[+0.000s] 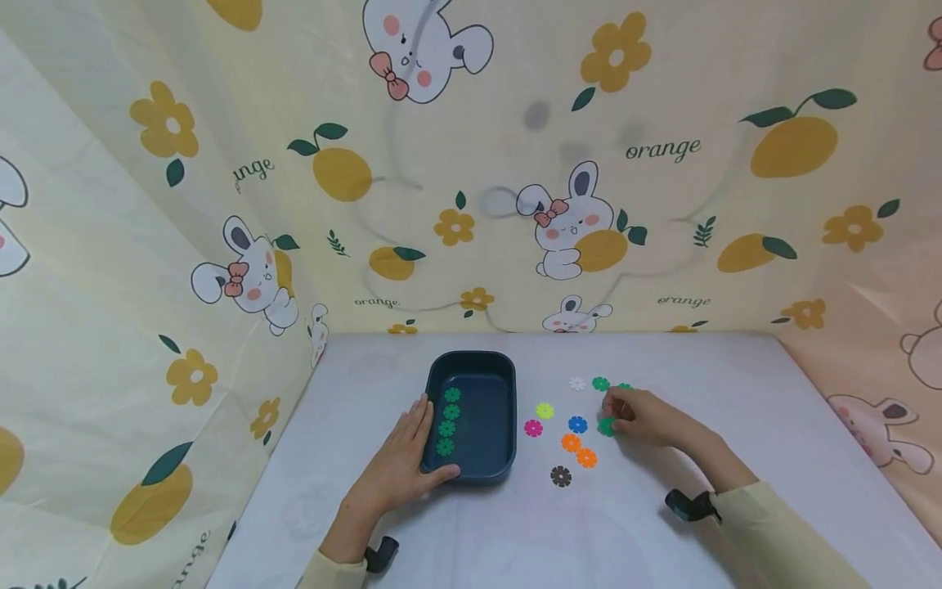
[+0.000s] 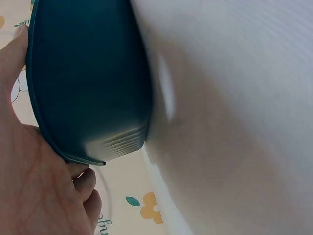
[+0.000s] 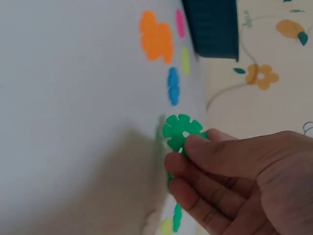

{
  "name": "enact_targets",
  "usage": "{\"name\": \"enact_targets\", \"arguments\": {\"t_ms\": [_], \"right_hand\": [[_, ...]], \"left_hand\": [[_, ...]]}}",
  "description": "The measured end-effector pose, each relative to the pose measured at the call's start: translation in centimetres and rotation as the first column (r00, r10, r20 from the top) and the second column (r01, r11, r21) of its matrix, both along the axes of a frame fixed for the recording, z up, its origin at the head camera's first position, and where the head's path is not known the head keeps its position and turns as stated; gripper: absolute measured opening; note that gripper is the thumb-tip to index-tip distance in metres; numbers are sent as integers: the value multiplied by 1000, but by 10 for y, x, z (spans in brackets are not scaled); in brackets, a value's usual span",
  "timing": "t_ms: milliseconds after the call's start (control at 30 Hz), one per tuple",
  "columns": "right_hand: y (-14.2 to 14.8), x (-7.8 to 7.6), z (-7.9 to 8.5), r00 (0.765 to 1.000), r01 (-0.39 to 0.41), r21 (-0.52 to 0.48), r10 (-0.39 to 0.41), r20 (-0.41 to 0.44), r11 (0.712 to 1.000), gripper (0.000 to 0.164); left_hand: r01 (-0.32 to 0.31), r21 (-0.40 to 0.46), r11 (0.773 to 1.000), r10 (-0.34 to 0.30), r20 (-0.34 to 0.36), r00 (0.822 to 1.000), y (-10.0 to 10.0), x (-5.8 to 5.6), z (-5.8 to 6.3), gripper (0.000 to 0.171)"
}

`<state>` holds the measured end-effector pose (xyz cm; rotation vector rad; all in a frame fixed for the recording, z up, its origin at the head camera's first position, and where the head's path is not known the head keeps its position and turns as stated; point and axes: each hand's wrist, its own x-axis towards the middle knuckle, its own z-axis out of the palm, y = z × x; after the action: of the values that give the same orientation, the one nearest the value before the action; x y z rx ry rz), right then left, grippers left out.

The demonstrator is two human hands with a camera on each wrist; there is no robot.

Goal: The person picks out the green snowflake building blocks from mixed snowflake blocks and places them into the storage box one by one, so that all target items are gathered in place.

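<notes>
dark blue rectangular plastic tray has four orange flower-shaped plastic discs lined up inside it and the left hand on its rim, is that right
Not quite: the head view shows that the four flower-shaped plastic discs lined up inside the dark blue rectangular plastic tray are green; the left hand is on its rim.

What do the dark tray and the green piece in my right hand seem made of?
Tray: probably moulded plastic, smooth with a satin sheen, judging by its rounded corners and ribbed wall. Green piece: likely thin plastic, evenly coloured, with clean-cut notches; gloss unclear.
</notes>
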<state>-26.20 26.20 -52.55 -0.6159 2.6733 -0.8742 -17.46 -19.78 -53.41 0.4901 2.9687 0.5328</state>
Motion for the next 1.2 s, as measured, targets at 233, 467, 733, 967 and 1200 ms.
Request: {"name": "enact_targets", "arguments": {"t_ms": [233, 467, 733, 967, 1200], "right_hand": [[-18, -9, 15, 997, -48, -76, 44, -56, 996, 16], [-47, -14, 29, 992, -100, -152, 86, -93, 983, 17], [-87, -22, 38, 983, -185, -249, 175, -62, 951, 16], [-123, -25, 39, 960, -273, -309, 278, -29, 911, 14], [-157, -30, 34, 936, -336, -328, 353, -9, 883, 17]], "left_hand": [[-1, 5, 1000, 1, 6, 1000, 1, 0, 2, 120], [-1, 11, 1000, 1, 6, 1000, 1, 1, 4, 119], [-4, 3, 1000, 4, -1, 1000, 1, 2, 4, 119], [-12, 5, 1000, 12, 13, 1000, 2, 2, 3, 119], [-8, 12, 1000, 8, -2, 1000, 2, 1, 3, 118]]}}
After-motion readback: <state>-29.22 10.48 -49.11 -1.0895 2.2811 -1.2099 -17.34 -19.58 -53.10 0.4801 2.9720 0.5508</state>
